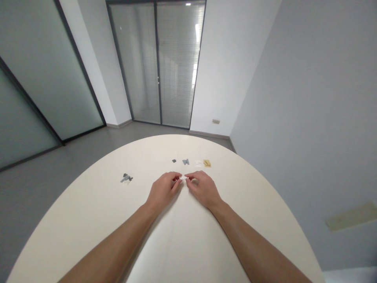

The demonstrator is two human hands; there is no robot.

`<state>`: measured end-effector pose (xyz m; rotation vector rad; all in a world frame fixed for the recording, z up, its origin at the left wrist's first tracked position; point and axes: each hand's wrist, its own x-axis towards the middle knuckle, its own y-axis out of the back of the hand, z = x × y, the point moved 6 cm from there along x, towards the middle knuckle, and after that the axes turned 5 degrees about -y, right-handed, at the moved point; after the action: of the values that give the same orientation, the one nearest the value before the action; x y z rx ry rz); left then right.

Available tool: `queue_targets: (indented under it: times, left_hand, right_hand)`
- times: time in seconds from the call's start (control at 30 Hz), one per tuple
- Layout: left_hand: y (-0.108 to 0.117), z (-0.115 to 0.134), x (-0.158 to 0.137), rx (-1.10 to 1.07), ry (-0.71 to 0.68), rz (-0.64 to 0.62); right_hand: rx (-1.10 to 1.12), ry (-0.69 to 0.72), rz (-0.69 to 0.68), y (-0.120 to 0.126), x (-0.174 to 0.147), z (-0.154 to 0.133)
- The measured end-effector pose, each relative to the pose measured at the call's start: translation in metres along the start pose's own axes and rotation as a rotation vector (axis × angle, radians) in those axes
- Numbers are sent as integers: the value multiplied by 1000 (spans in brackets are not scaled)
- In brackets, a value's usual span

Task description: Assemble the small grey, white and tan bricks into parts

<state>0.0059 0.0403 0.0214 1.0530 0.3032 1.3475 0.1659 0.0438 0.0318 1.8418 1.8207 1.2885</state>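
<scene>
Between my fingertips, over the middle of the white table [188, 243], is a small white piece [183, 178], too small to make out in detail. My left hand [165, 188] pinches it from the left, thumb and forefinger closed. From the other side my right hand [203, 187] pinches it the same way. Just beyond the hands lies a loose row: a small dark grey piece [174, 160], some blue-grey pieces [185, 161], flat white pieces [198, 163] and yellowish tan pieces [207, 163].
A small heap of grey, dark and whitish pieces [126, 178] lies on the table left of my left hand. The table's rounded far edge [173, 135] faces a glass door [157, 67]. A grey wall [318, 98] stands at the right.
</scene>
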Motion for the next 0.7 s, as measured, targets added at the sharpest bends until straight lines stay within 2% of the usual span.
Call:
queue_targets:
  times: [0.7]
  left_hand:
    - [3,5,1,-22,1,-22]
  right_hand:
    - [12,34,-9,0,0,-3]
